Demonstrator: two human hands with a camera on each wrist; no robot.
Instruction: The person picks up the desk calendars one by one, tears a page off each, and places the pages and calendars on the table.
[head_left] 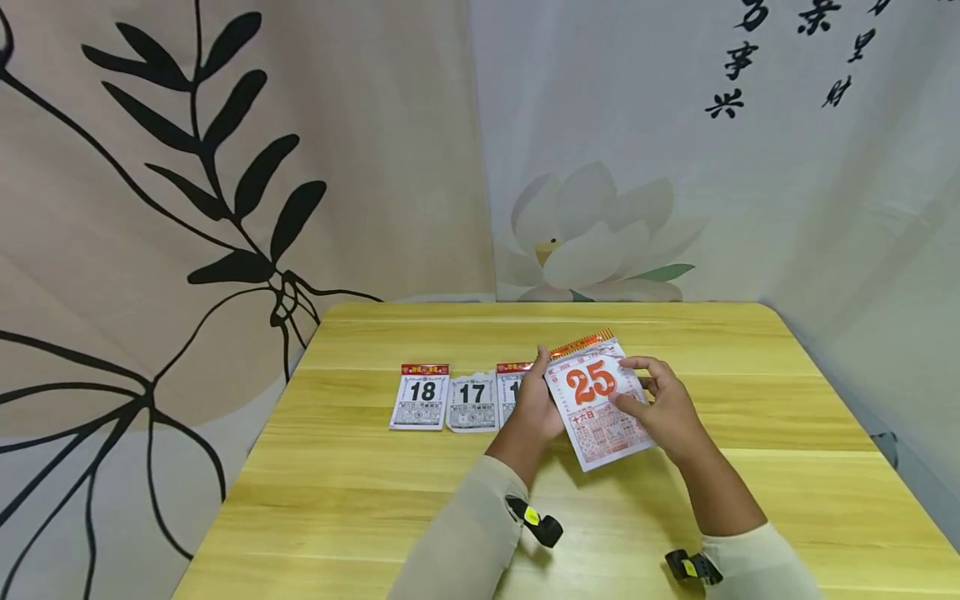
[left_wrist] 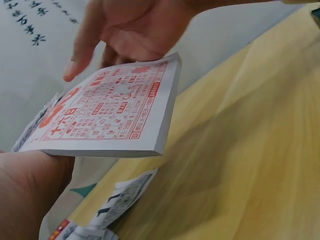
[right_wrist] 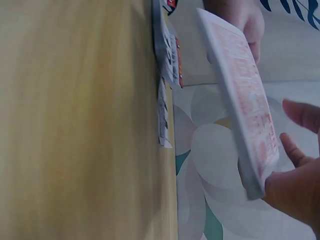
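Observation:
A thick tear-off calendar (head_left: 603,429) with a large red 25 on its top page is held tilted above the table. My left hand (head_left: 536,407) grips its left edge, the thumb along the upper side. My right hand (head_left: 671,415) holds the right edge, with the thumb over the printed page near the 25 and the index finger close to the upper edge. In the left wrist view the thick white page block (left_wrist: 167,107) shows side-on. The right hand's lower fingers are partly hidden by the calendar in the right wrist view.
Left of my hands lie a calendar marked 18 (head_left: 422,410), a loose page marked 17 (head_left: 472,408) and a red-topped calendar (head_left: 507,400) partly hidden by my left hand. They rest on a wooden table (head_left: 360,517). A printed curtain (head_left: 390,150) hangs behind it.

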